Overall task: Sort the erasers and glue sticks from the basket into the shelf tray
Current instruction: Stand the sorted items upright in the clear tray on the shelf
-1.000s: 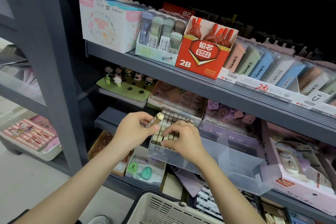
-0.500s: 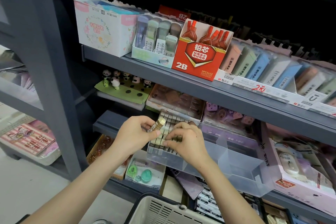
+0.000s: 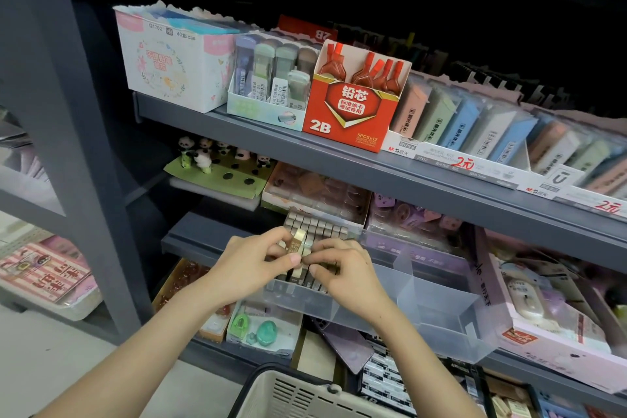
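Head view: left hand [image 3: 251, 265] pinches an eraser [image 3: 298, 242], its long axis steeply tilted, top leaning away-right; right hand [image 3: 344, 270] pinches packed erasers [image 3: 319, 227] in the tray [image 3: 441, 316].

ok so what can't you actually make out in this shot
All head view:
basket: cut off by the bottom edge, contents unseen.
eraser rows in the clear tray: the front ones are covered by the left hand and right hand.
eraser pinched by the left hand: label too small to read.
right hand: whether its curled fingers grip anything is hidden.
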Available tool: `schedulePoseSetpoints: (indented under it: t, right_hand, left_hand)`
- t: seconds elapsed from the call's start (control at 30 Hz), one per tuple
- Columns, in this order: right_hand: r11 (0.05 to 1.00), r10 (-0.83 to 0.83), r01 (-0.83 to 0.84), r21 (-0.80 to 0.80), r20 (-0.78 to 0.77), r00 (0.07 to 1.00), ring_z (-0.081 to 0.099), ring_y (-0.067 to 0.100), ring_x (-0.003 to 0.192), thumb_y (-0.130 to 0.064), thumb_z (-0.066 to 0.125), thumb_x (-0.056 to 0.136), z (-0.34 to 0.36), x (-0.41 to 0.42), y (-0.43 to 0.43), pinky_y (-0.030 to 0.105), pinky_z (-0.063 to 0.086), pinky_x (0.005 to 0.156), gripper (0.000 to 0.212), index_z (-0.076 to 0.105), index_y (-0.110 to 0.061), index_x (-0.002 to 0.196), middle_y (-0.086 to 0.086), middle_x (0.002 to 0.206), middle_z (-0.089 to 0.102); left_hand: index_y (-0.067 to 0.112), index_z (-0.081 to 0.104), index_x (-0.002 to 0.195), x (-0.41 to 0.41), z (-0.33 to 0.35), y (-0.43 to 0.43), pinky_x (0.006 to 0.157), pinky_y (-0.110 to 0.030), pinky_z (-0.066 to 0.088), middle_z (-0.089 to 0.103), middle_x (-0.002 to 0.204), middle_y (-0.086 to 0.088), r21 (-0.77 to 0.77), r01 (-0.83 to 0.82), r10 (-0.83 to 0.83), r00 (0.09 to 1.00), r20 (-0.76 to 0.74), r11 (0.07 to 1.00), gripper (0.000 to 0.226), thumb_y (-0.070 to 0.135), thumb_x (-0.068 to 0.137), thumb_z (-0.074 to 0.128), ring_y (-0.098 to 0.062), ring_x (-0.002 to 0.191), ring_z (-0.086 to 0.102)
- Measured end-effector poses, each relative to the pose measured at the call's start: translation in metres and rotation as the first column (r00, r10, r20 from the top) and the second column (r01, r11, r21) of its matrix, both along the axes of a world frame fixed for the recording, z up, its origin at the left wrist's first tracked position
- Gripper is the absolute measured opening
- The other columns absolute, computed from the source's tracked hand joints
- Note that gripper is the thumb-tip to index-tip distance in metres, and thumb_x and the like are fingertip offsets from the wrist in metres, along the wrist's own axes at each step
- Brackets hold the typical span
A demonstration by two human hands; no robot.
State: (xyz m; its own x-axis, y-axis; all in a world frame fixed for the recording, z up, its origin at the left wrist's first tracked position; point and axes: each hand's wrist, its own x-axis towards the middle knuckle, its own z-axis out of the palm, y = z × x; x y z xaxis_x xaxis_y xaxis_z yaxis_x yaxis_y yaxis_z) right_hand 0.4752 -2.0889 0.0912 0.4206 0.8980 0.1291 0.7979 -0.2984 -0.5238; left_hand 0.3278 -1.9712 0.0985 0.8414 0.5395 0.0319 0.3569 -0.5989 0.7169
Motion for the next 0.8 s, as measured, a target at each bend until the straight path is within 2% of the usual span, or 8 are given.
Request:
schedulePoseSetpoints:
  t: [0.1, 0.2, 0.33, 0.43, 0.5, 0.57, 0.7, 0.8]
  right_hand:
    - [0.992, -0.024, 0.041, 0.118, -0.142, 0.99, 0.048, 0.011, 0.112, -0.033, 0.059, 0.089, 0.001, 0.0, -0.002, 0.036, 0.036, 0.101, 0.019, 0.071, -0.033, 0.104, -0.021, 0.109, 0.06]
    - [0.981, -0.002, 0.054, 0.188, -0.265, 0.964, 0.05, 0.007, 0.112, -0.038, 0.061, 0.089, 0.011, -0.004, -0.001, 0.03, 0.04, 0.099, 0.022, 0.065, -0.036, 0.11, -0.021, 0.108, 0.063]
    - [0.983, 0.027, 0.017, 0.185, -0.233, 0.972, 0.056, 0.007, 0.097, -0.032, 0.065, 0.087, 0.02, -0.013, 0.005, 0.031, 0.045, 0.091, 0.016, 0.067, -0.028, 0.103, -0.02, 0.088, 0.062]
    - [0.982, 0.03, 0.012, 0.187, -0.22, 0.975, 0.057, 0.007, 0.091, -0.028, 0.065, 0.087, 0.023, -0.014, 0.003, 0.03, 0.046, 0.086, 0.007, 0.066, -0.03, 0.094, -0.018, 0.086, 0.063]
    - [0.97, -0.027, 0.086, 0.228, -0.254, 0.967, 0.058, 0.005, 0.087, -0.025, 0.066, 0.086, 0.026, -0.008, -0.004, 0.026, 0.047, 0.082, 0.006, 0.065, -0.029, 0.09, -0.015, 0.084, 0.064]
    - [0.956, -0.084, 0.158, 0.245, -0.289, 0.954, 0.057, 0.003, 0.078, -0.021, 0.068, 0.084, 0.027, -0.002, -0.012, 0.021, 0.047, 0.076, 0.006, 0.065, -0.026, 0.088, -0.012, 0.079, 0.064]
    - [0.996, -0.067, 0.071, 0.054, -0.076, 0.995, 0.058, 0.009, 0.076, -0.021, 0.067, 0.085, 0.02, -0.008, -0.016, 0.019, 0.045, 0.074, 0.012, 0.068, -0.018, 0.096, -0.006, 0.079, 0.064]
    - [0.998, -0.043, 0.044, 0.045, -0.027, 0.999, 0.055, 0.008, 0.072, -0.019, 0.067, 0.085, 0.012, -0.017, -0.009, 0.013, 0.039, 0.069, 0.016, 0.067, -0.015, 0.101, -0.006, 0.077, 0.061]
  left_hand:
    - [0.037, 0.045, 0.103, 0.001, -0.001, -0.001, 0.101, -0.034, 0.027, 0.07, 0.103, 0.017, 0.066, -0.012, 0.01, 1.0, 0.029, 0.998, 0.015, 0.046, 0.093, 0.05, -0.007, 0.106, 0.054]
    - [0.037, 0.049, 0.102, 0.001, -0.005, 0.002, 0.103, -0.035, 0.025, 0.071, 0.095, 0.017, 0.113, 0.015, -0.022, 0.998, 0.054, 0.994, 0.014, 0.048, 0.092, 0.051, -0.004, 0.102, 0.058]
    - [0.037, 0.053, 0.099, 0.001, -0.008, 0.004, 0.104, -0.038, 0.027, 0.07, 0.094, 0.018, 0.13, 0.034, -0.044, 0.996, 0.072, 0.991, 0.017, 0.051, 0.089, 0.052, -0.003, 0.1, 0.059]
    - [0.037, 0.054, 0.097, 0.0, -0.005, 0.001, 0.101, -0.033, 0.025, 0.068, 0.094, 0.021, 0.179, 0.022, -0.037, 0.996, 0.077, 0.984, 0.014, 0.047, 0.088, 0.059, -0.001, 0.1, 0.057]
    - [0.038, 0.055, 0.095, -0.001, -0.004, 0.0, 0.099, -0.03, 0.024, 0.066, 0.09, 0.025, 0.213, 0.015, -0.031, 0.997, 0.074, 0.977, 0.012, 0.043, 0.086, 0.063, 0.002, 0.098, 0.056]
    - [0.039, 0.057, 0.095, -0.002, -0.005, 0.001, 0.103, -0.032, 0.025, 0.067, 0.089, 0.028, 0.195, 0.021, -0.038, 0.996, 0.085, 0.981, 0.011, 0.038, 0.087, 0.064, 0.005, 0.097, 0.056]
    - [0.041, 0.056, 0.09, -0.002, -0.01, 0.005, 0.105, -0.042, 0.032, 0.068, 0.086, 0.031, 0.145, 0.038, -0.053, 0.993, 0.103, 0.989, 0.021, 0.021, 0.089, 0.063, 0.009, 0.096, 0.059]
    - [0.043, 0.054, 0.089, -0.001, -0.011, 0.005, 0.105, -0.041, 0.032, 0.067, 0.085, 0.032, 0.157, 0.04, -0.056, 0.993, 0.1, 0.987, 0.028, 0.016, 0.088, 0.063, 0.007, 0.097, 0.059]
